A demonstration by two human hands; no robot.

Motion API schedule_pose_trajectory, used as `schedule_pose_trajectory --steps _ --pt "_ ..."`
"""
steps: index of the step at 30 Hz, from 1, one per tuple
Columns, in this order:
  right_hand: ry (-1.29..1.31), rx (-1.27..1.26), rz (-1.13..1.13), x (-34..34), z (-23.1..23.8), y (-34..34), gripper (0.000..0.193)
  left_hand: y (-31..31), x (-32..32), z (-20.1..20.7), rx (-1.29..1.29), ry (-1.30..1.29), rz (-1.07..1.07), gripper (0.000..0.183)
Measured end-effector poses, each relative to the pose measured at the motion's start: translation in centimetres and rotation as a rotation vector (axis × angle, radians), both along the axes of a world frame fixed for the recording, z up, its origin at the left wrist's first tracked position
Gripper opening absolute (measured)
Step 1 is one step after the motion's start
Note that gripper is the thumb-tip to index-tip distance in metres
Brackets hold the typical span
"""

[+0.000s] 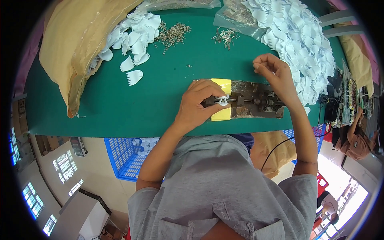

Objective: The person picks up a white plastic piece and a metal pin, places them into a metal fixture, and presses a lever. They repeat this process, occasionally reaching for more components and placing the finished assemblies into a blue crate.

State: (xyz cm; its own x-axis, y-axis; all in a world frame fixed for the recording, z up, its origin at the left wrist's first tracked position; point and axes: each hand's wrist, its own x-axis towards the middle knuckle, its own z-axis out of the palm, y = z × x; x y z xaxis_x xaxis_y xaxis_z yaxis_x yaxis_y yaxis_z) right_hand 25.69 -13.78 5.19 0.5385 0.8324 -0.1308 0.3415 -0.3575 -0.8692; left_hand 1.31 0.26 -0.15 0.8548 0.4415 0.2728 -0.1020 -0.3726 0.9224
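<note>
My left hand (195,99): reaching in at the near end of the block, thumb and forefinger clamped on the clip.
White clip (223,98): between those fingertips, at the metal rod of the block, by the strips of yellow tape (221,115); my fingers hide part of it.
Metal block (250,110): lying lengthwise on the green table (100,124) in front of me, running off to my right.
My right hand (279,78): raised beyond the block's right part, clear of it, thumb and forefinger tips drawn together; I cannot tell whether anything small is pinched there.
Step in hand: I judge I am steadying the clip on the block while its small parts are fitted.
Next move: it would call for my left grip to stay firm and lined up with the rod, and for my right fingers to come in with a light, exact touch.
Springs (173,35): a loose heap on the far side, beside the left pile of white pieces (138,36).
Pins (228,37): a small scatter, near the right heap of white pieces (290,36).
Nearest loose piece (135,77): flat on the table to my left, teeth showing, well apart from my hands.
</note>
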Motion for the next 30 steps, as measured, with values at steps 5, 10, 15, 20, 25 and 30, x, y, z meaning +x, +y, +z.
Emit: schedule_pose_trajectory --steps 5,10,15,20,25,30 --pt "-0.289 -0.020 0.123 0.1 -1.4 3.7 0.012 0.0 -0.1 -0.1 -0.021 -0.029 0.022 0.027" --pt "-0.437 -0.110 0.055 0.7 -3.0 6.8 0.015 -0.3 -0.2 0.3 -0.018 -0.001 0.003 0.026" --pt "-0.508 -0.283 0.005 1.2 -3.0 8.8 0.017 -0.7 -0.5 0.2 -0.001 -0.011 -0.001 0.026" --pt "-0.531 -0.286 0.172 1.8 -2.7 7.8 0.015 -0.6 -0.3 0.0 -0.049 0.003 0.000 0.028" --pt "-0.020 0.010 0.212 -4.4 3.2 1.3 0.010 0.0 -0.2 0.2 0.005 -0.026 0.005 0.026" --pt "-0.325 0.197 0.308 -7.5 3.5 -0.7 0.019 0.2 -0.1 0.1 -0.022 0.021 0.002 0.026"
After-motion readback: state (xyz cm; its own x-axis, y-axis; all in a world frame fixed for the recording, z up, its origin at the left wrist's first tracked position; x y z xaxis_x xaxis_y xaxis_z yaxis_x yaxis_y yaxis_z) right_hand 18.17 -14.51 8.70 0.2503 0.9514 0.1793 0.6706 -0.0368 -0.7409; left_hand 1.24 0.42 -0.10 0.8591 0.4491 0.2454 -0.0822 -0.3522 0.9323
